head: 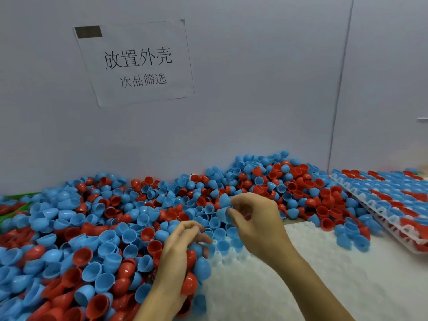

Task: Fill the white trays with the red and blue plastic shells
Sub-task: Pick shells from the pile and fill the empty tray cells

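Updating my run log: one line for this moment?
right hand: pinches blue plastic shells | left hand: holds red and blue shells | white tray: mostly unfilled

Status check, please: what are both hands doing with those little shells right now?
Right hand pinching blue shells. Left hand gripping a mixed handful. Near tray mostly bare, a few blue in. Loose pile crowds its left edge.

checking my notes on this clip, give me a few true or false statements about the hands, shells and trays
1. The right hand pinches a blue shell. True.
2. The left hand is empty. False: it holds several red and blue shells.
3. The white tray in front of the person is almost full. False: only a few blue shells sit at its far left corner.
4. A tray already filled lies at the right. True.
5. A paper sign hangs on the wall. True.
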A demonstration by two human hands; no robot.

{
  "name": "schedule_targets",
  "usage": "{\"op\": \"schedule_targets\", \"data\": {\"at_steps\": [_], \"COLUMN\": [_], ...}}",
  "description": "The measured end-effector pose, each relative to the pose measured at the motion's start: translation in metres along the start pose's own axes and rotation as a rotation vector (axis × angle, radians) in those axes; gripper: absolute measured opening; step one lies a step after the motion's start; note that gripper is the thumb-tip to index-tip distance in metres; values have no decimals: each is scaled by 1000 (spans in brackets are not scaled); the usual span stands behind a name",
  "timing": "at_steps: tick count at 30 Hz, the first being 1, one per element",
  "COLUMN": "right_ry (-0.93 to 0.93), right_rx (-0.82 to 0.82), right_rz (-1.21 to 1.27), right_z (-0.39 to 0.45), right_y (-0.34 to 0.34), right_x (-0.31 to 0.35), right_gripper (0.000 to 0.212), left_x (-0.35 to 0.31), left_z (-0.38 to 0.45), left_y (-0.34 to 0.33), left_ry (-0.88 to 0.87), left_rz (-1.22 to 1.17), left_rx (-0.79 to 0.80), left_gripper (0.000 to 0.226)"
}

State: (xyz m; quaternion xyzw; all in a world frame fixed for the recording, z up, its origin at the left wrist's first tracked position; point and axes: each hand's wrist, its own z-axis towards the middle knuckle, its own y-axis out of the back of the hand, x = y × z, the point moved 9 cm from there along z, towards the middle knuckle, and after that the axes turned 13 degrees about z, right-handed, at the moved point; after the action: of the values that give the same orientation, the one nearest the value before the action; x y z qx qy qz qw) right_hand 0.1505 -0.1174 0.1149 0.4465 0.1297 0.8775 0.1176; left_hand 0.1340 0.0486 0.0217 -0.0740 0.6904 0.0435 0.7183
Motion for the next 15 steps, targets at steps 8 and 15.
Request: {"op": "schedule_targets", "data": {"at_steps": [8, 15], "right_ry": [-159, -379], "right_rx": [38, 390], "right_rz": [-231, -747], "right_z": [33, 36], "right_y": [74, 75], "right_x": [-38, -132], "right_gripper": [11, 6], "left_x": [5, 13], "left_z": [-3, -3], "left_y": [5, 3], "left_ry": [92, 202], "left_rz": [-378, -461], "left_rx": [-35, -24], "left_gripper": [33, 36]}}
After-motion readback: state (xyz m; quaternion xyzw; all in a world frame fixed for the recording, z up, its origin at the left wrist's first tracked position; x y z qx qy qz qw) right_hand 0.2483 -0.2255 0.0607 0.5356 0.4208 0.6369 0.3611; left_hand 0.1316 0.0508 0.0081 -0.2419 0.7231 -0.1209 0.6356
